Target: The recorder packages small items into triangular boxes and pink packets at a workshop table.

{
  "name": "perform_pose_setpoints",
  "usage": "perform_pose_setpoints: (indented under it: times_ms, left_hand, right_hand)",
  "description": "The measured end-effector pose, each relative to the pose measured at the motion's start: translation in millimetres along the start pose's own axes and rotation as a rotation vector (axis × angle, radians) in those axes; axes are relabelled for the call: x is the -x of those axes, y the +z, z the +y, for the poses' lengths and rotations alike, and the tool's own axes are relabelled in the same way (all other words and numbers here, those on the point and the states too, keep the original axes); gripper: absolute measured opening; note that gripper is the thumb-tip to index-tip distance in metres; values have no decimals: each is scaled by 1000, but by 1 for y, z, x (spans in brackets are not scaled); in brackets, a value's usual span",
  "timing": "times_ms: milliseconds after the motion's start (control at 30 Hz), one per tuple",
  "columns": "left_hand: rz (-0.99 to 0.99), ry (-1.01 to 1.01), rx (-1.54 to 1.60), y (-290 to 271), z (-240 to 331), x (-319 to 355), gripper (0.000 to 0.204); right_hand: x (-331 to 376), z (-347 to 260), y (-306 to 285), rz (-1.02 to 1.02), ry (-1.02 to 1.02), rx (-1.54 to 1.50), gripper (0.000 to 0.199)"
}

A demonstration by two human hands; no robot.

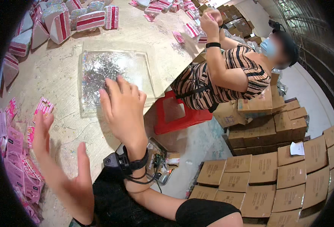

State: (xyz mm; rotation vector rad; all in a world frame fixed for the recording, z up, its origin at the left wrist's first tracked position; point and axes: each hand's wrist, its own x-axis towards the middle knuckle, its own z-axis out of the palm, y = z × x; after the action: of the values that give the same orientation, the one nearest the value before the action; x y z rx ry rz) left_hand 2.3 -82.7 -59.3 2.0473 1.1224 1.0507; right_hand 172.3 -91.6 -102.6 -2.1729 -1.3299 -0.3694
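The right hand [123,108] hovers with fingers spread over the clear tray [144,70] of thin metal hooks on the surface, the left hand [63,166] open and empty beside pink cards [42,108]; a light fingertip pinch would lift one hook cleanly.

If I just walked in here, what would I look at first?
Probably the person's right hand in the middle, fingers spread over a clear shallow plastic tray of thin silvery wire pieces on the table. The open left hand hovers lower left beside flat pink printed cards. Top left lie red-and-white wedge-shaped cake-slice boxes, and stacked brown cardboard cartons fill the lower right floor.
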Motion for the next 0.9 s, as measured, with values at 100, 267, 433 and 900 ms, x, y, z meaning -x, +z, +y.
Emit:
perform_pose_setpoints:
  times_ms: [100,267,433,900]
  left_hand:
    - [77,-17,50,-9,-2,6,72]
    - [198,-107,-231,-54,-27,20,65]
    - [307,-114,-505,-85,-43,23,59]
    - [883,-43,-207,-69,-6,-4,41]
  right_hand:
    - [-1,0,-13,-136,81,-19,28]
    - [4,-27,-19,-244,182,-231,21]
    - [2,-9,-26,-145,368,-299,12]
    - [-7,-20,-17,-125,261,-407,14]
